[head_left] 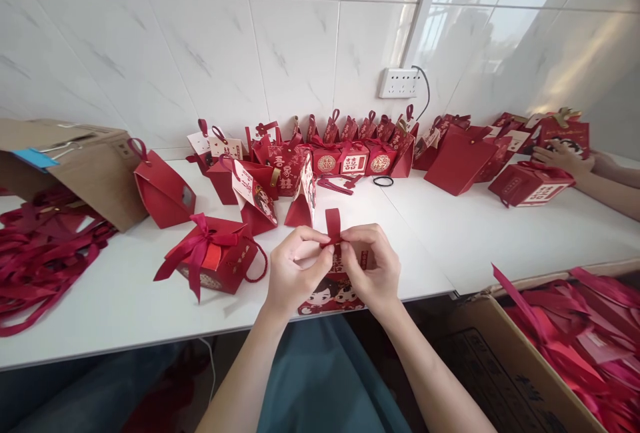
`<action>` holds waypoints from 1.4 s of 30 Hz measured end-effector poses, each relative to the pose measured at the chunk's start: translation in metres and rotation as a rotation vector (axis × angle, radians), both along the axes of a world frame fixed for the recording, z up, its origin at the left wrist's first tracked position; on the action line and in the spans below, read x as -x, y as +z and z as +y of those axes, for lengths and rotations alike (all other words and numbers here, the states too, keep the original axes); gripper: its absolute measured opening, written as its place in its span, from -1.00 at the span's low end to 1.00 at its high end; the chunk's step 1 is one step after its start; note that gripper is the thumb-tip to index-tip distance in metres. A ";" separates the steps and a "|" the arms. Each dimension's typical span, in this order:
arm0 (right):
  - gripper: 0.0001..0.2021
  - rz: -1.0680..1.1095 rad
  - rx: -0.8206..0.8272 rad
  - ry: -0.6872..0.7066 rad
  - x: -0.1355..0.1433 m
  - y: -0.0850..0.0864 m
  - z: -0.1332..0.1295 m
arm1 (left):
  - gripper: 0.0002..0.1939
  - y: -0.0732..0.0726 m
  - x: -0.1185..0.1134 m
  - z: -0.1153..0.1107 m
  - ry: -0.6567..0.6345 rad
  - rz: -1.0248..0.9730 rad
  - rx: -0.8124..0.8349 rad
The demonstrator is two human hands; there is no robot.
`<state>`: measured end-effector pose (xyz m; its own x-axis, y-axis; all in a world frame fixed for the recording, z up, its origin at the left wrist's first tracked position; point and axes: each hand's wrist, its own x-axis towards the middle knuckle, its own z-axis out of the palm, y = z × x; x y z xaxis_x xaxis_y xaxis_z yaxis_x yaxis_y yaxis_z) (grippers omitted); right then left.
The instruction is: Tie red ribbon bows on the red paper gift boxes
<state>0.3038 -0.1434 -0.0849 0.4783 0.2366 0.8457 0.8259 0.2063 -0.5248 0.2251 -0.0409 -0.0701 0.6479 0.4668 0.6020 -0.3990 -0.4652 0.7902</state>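
A red folded-paper box with printed cartoon faces point(330, 298) is held at the front edge of the white counter point(415, 246), between the left hand point(296, 266) and the right hand point(376, 266). The fingers of both hands are closed in a pinch at its top, gripping the base of a flat dark red ribbon loop point(333, 221), which is stood upright above them. The box's upper part is partly hidden by the hands.

To the left, a red paper box with a crimson satin bow point(240, 261) is set near the left hand. Small red patterned gift boxes point(354, 159) are lined up along the white tiled wall point(295, 53). At the far right, a red box with a gold bow point(567, 131) is touched by a co-worker's hand point(565, 161). A brown open cardboard carton point(500, 353), filled with crimson ribbons and red boxes, is placed at the lower right.
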 end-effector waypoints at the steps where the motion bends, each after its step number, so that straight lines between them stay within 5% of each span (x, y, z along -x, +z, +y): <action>1: -0.79 -0.001 0.000 0.002 0.000 0.000 0.000 | -0.92 0.000 0.000 0.000 0.001 0.009 0.017; 15: -0.80 0.005 0.015 -0.008 0.001 0.001 -0.001 | -0.94 0.000 -0.002 -0.002 -0.021 0.061 0.168; 27: -0.85 0.154 0.064 0.069 0.001 0.003 -0.004 | -0.94 -0.004 -0.003 -0.001 -0.040 0.051 0.180; 42: -0.81 0.061 0.032 0.021 0.001 0.001 -0.003 | -0.87 -0.007 -0.002 -0.001 0.016 0.064 0.121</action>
<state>0.3032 -0.1464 -0.0836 0.5237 0.2737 0.8068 0.7877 0.2050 -0.5809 0.2272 -0.0421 -0.0771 0.6748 0.5440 0.4986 -0.3393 -0.3712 0.8643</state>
